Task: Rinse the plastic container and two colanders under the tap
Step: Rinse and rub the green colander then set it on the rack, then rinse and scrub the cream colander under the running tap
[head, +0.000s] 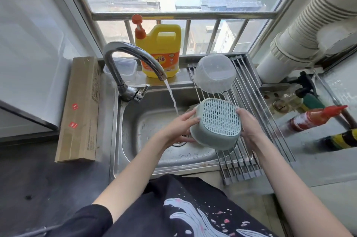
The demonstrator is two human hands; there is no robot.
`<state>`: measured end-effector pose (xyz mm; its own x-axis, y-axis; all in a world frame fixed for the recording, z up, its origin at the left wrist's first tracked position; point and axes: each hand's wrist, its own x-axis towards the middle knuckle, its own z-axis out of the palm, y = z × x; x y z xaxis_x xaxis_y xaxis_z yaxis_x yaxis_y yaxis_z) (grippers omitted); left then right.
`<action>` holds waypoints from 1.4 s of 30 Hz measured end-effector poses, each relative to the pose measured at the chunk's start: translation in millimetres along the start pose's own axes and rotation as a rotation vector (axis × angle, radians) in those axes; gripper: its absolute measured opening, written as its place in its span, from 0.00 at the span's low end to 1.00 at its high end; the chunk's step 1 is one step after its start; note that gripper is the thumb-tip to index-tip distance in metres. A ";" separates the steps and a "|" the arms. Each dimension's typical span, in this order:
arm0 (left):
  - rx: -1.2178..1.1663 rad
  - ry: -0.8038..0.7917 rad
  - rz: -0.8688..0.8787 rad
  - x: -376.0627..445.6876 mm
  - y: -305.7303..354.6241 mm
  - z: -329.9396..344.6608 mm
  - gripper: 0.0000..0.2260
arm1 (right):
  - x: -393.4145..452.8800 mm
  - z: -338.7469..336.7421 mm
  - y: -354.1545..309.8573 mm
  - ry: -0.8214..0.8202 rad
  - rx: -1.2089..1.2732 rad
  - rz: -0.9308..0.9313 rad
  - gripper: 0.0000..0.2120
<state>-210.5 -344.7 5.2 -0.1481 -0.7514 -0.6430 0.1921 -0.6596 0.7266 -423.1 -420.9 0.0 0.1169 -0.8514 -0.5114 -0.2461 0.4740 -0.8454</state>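
I see 1 pale green colander (217,123) turned bottom-up and tilted, its slotted square base facing the camera, raised over the right edge of the steel sink (154,151) where the roll-up drying rack (245,161) begins. Behind it, 1 translucent white plastic container (214,73) lies upside down and tilted on the same rack, near the window sill. The curved tap (133,59) runs, its stream falling into the sink just left of the green colander.
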 end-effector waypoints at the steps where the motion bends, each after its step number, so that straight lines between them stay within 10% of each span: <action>1: 0.022 0.008 0.016 6.5 -0.5 5.3 0.29 | 7.4 -1.6 -3.9 0.028 -0.066 -0.022 0.15; 18: 0.683 0.218 0.115 107.8 14.7 56.6 0.35 | 105.4 -19.2 -28.7 0.346 -0.533 -0.207 0.18; 28: 0.408 0.241 0.142 97.3 -4.0 33.2 0.26 | 92.3 -0.1 -26.8 0.626 -0.495 -0.457 0.13; 34: 0.416 0.376 -0.187 79.8 -79.1 -30.7 0.07 | 21.2 96.7 17.0 -0.002 -0.658 -0.691 0.05; 42: 0.266 0.532 -0.302 61.7 -107.7 -79.2 0.08 | 70.0 147.7 98.8 -0.353 -0.959 0.132 0.29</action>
<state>-163.5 -318.7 -131.8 0.3541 -0.4678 -0.8098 -0.0385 -0.8725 0.4871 -297.1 -400.4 -142.2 0.2707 -0.6178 -0.7383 -0.9239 0.0487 -0.3795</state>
